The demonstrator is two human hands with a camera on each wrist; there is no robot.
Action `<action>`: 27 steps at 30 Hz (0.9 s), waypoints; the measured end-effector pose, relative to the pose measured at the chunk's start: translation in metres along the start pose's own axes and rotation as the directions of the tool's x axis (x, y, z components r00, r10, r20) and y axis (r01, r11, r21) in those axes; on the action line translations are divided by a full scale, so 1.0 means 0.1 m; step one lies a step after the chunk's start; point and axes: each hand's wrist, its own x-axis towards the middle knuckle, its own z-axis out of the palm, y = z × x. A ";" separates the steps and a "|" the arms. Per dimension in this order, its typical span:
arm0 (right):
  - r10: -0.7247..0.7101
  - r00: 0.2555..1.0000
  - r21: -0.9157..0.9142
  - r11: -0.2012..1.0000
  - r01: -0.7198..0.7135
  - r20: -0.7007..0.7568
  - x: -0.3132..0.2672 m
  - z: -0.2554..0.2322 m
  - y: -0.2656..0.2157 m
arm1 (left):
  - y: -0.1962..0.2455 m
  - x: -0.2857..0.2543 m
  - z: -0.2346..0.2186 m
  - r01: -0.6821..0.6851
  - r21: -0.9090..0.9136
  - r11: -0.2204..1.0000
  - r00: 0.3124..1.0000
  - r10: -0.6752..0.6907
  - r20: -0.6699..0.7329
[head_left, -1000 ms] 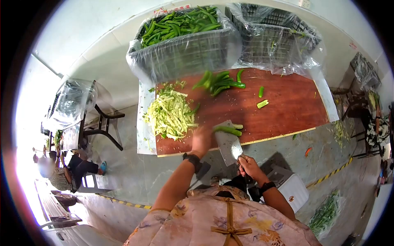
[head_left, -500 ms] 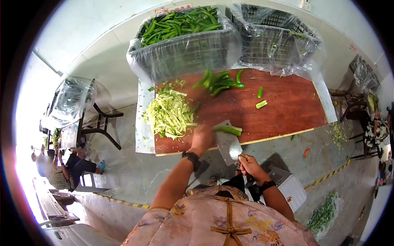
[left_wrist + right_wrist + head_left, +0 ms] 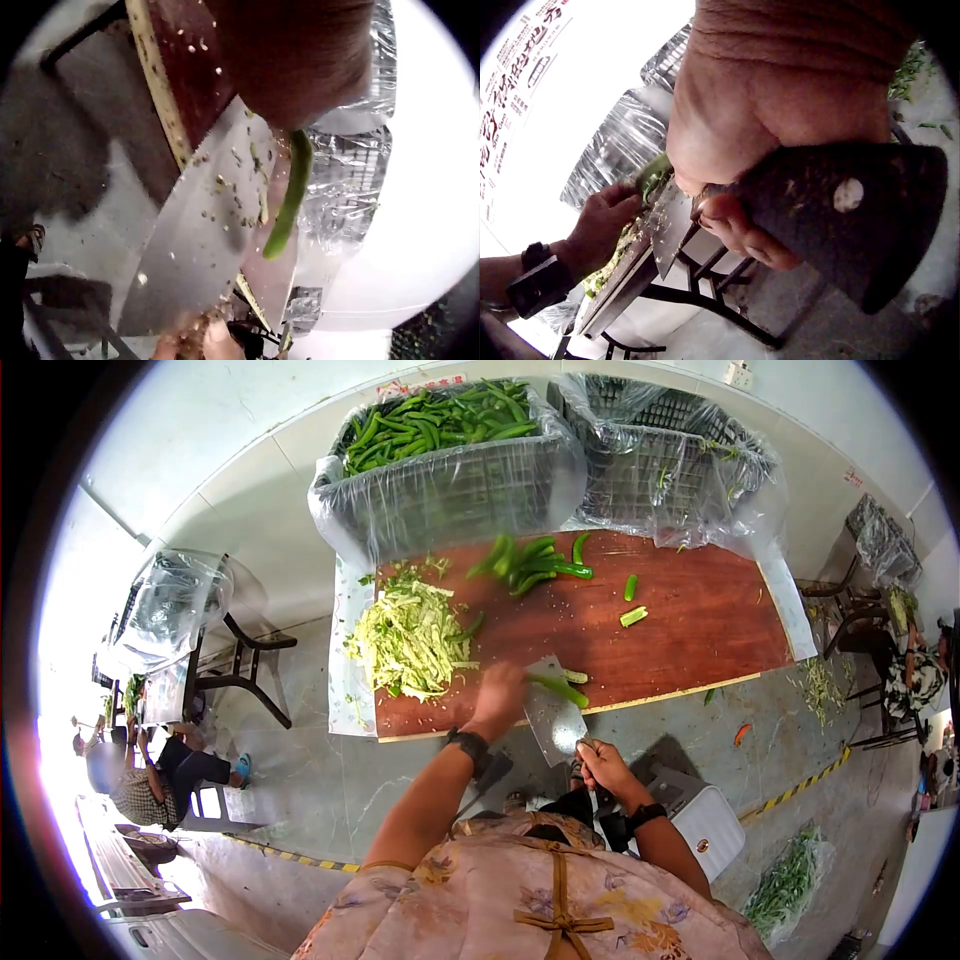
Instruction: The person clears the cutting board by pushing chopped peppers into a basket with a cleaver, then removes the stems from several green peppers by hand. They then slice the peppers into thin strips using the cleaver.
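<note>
My right hand [image 3: 607,768] grips a broad metal cleaver [image 3: 550,718] by its handle at the board's near edge. The blade [image 3: 199,225] lies slanted and is speckled with seeds and small green bits. My left hand [image 3: 500,695] is just left of the blade, and its thumb and fingers close on a green chili pepper [image 3: 291,199]. In the head view the pepper slants across the cleaver's top end. Right beside the blade lies a pale cut piece [image 3: 575,676]. A heap of pale yellow-green shredded strips [image 3: 410,640] spreads left of my left hand, on the red-brown board [image 3: 690,630].
Several whole green peppers [image 3: 540,565] lie at the back of the board, with two short pieces [image 3: 633,616] to their right. Behind stand a plastic-lined crate full of peppers [image 3: 440,510] and another lined crate [image 3: 660,480]. A person [image 3: 150,785] sits at far left.
My left hand has shifted slightly rightward with the pepper, which now slants more steeply over the blade. The pale cut piece shows again beside it. My right hand keeps its grip on the cleaver.
</note>
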 end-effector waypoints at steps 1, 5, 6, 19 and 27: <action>0.002 1.000 0.009 1.000 -0.002 -0.001 0.00 0.01 0.00 | 0.04 0.03 -0.01 -0.042 -0.038 0.998 0.998 0.040 -0.044; 0.010 1.000 0.013 1.000 -0.009 -0.020 -0.05 0.05 -0.04 | 0.12 0.28 -0.05 0.047 -0.032 0.998 0.996 -0.049 -0.074; -0.003 0.999 -0.006 1.000 0.003 -0.036 -0.07 0.07 -0.05 | 0.13 0.34 -0.11 0.102 -0.091 0.991 0.983 -0.114 -0.144; -0.192 0.880 0.050 0.970 0.236 -0.435 -0.36 -0.31 -0.16 | 0.13 0.19 -0.04 0.049 0.059 0.997 0.992 -0.056 0.111; -0.314 0.821 0.018 0.930 0.367 -0.477 -0.12 -0.44 -0.38 | 0.24 0.10 0.29 0.246 0.055 0.968 0.923 -0.251 0.291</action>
